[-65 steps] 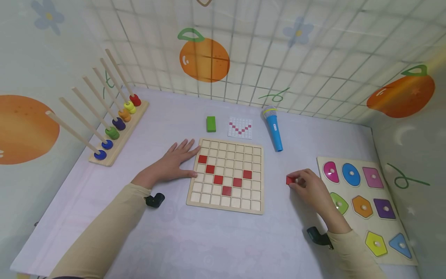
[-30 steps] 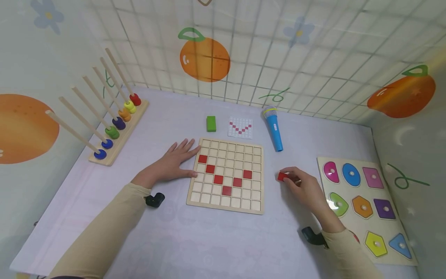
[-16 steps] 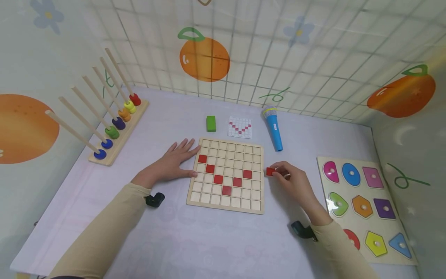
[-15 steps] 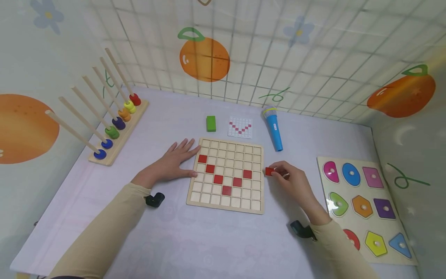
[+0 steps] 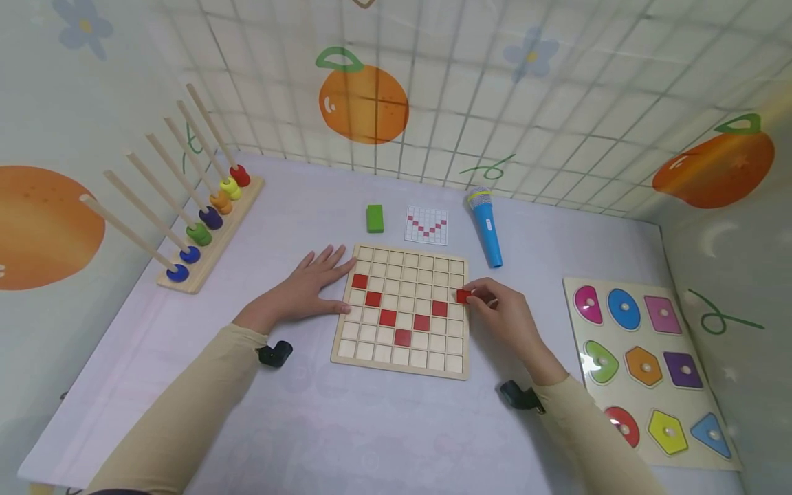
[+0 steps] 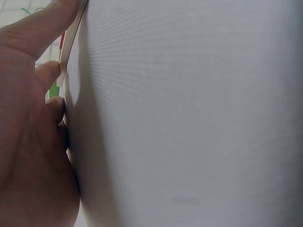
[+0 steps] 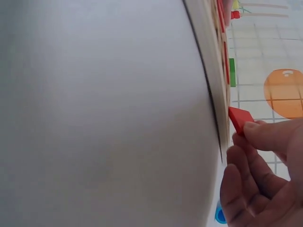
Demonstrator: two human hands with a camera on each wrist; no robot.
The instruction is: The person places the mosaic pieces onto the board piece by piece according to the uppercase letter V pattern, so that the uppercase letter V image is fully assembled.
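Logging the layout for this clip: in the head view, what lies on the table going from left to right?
Peg rack with coloured rings → left hand → green block → pattern card → red tile → blue microphone → right hand → shape puzzle board.

You are looking down at a pale lilac table cover (image 5: 383, 426) that meets walls on three sides. The back wall (image 5: 557, 103) carries a grey grid with a printed orange (image 5: 363, 103) and faint blue flowers. More oranges mark the left wall (image 5: 37, 227) and right wall (image 5: 711, 161). The light is soft and even.
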